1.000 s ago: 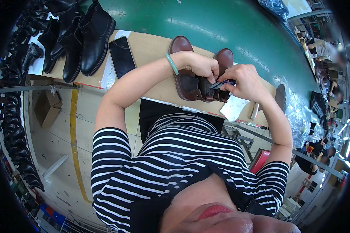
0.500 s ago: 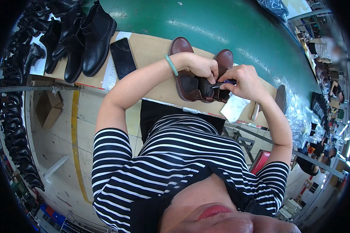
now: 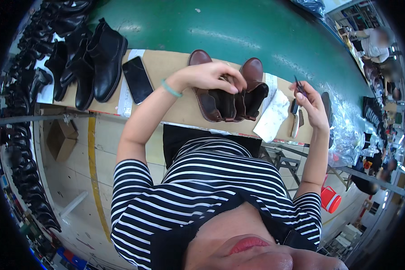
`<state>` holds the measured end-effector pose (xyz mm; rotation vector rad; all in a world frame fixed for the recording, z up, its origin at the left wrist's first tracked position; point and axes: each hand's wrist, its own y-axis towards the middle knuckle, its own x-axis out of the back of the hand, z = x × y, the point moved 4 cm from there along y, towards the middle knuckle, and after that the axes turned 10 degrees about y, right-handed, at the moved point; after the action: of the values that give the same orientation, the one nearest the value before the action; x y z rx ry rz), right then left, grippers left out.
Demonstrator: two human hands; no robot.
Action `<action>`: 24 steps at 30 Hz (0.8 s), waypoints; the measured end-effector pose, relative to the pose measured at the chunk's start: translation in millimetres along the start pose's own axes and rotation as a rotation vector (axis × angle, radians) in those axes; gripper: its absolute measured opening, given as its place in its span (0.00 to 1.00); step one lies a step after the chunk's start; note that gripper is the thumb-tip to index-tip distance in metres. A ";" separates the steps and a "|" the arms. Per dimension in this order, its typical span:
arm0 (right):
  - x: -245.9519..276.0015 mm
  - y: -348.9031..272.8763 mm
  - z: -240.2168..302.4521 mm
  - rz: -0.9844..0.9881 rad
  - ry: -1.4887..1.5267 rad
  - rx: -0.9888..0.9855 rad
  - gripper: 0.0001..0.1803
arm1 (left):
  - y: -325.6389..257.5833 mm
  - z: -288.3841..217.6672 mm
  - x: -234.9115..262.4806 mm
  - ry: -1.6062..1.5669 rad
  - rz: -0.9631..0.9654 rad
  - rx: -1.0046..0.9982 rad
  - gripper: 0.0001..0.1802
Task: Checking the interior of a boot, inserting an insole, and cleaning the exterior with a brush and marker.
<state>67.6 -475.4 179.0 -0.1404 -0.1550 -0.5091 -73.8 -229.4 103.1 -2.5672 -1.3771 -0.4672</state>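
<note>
– Under the left hand (image 3: 214,77), see what?
– See a pair of brown boots (image 3: 240,108), upright, side by side, toes away from the body.
– Gripped by those bent fingers?
– Can't tell; can only place them over the boot openings.
– And in the right hand (image 3: 308,101)?
– Find a small dark pointed tool (image 3: 299,87), pinched tip-up, well apart from the boots.
– Between the hands?
– Notice a white sheet (image 3: 274,116).
– Just below the right hand?
– Spot a wooden-handled brush (image 3: 295,122).
– Left of the left hand?
– Note a black phone (image 3: 138,80).
</note>
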 end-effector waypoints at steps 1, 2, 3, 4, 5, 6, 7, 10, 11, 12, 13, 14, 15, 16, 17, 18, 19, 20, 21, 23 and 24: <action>10.6 -10.4 -17.9 -0.059 0.092 -0.049 0.13 | -9.7 -0.5 7.5 -0.198 -0.254 -0.068 0.16; 14.8 -19.2 -33.3 -0.110 0.189 -0.096 0.10 | -26.1 -0.8 14.0 -0.395 -0.514 -0.131 0.19; 12.8 -27.3 -48.5 -0.189 0.215 -0.162 0.09 | -42.2 2.9 14.6 -0.376 -0.633 -0.096 0.21; 10.9 -36.7 -64.1 -0.244 0.345 -0.222 0.07 | -59.8 4.7 13.1 -0.357 -0.750 -0.063 0.24; 3.3 -44.6 -73.3 -0.297 0.341 -0.242 0.07 | -75.7 10.9 6.9 -0.310 -0.851 0.008 0.25; -2.1 -49.5 -85.8 -0.346 0.362 -0.271 0.07 | -85.2 15.0 0.5 -0.255 -0.943 0.102 0.26; -10.0 -53.5 -97.0 -0.339 0.442 -0.277 0.07 | -96.4 22.9 -12.1 -0.235 -0.973 0.177 0.28; -31.4 -51.9 -120.5 -0.388 0.590 -0.299 0.07 | -111.7 33.6 -60.2 -0.369 -0.986 0.308 0.34; -34.1 -48.6 -127.0 -0.394 0.620 -0.290 0.07 | -113.7 39.0 -74.9 -0.535 -0.973 0.367 0.37; -36.3 -44.2 -130.7 -0.399 0.650 -0.281 0.08 | -111.7 40.1 -83.4 -0.525 -0.965 0.371 0.37; -39.4 -39.0 -132.1 -0.396 0.661 -0.280 0.08 | -110.0 42.4 -95.4 -0.622 -0.996 0.401 0.37; -41.3 -32.5 -129.8 -0.397 0.671 -0.228 0.11 | -106.8 45.9 -104.8 -0.717 -1.027 0.430 0.36; -43.8 -26.4 -126.6 -0.399 0.681 -0.176 0.13 | -101.3 50.7 -112.5 -0.752 -1.022 0.411 0.36; -47.1 -20.6 -123.7 -0.399 0.693 -0.172 0.13 | -93.4 49.7 -114.6 -0.741 -1.022 0.419 0.36; -50.5 -14.9 -116.4 -0.388 0.676 -0.138 0.16 | -84.4 47.3 -118.1 -0.823 -1.019 0.384 0.36; -54.3 -9.6 -109.1 -0.378 0.660 -0.103 0.19 | -75.9 44.6 -120.6 -0.905 -1.014 0.347 0.36; -59.6 -6.0 -104.2 -0.369 0.675 -0.098 0.23 | -69.8 33.1 -117.8 -0.843 -1.033 0.390 0.36; -62.8 -2.8 -102.9 -0.365 0.684 -0.096 0.23 | -67.8 35.0 -117.9 -0.834 -1.037 0.396 0.36; -64.5 1.1 -99.4 -0.344 0.582 -0.038 0.24 | -66.9 40.2 -118.1 -0.835 -1.042 0.415 0.36; -67.7 9.6 -92.5 -0.332 0.398 0.072 0.21 | -67.4 41.4 -112.4 -0.824 -1.054 0.444 0.36; -67.2 13.7 -92.2 -0.328 0.409 0.076 0.21 | -65.8 40.2 -108.5 -0.833 -1.023 0.429 0.43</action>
<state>26.8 -447.6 75.2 0.0666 0.2065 -0.8457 -177.6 -264.7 27.6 -1.5428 -2.6314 0.8158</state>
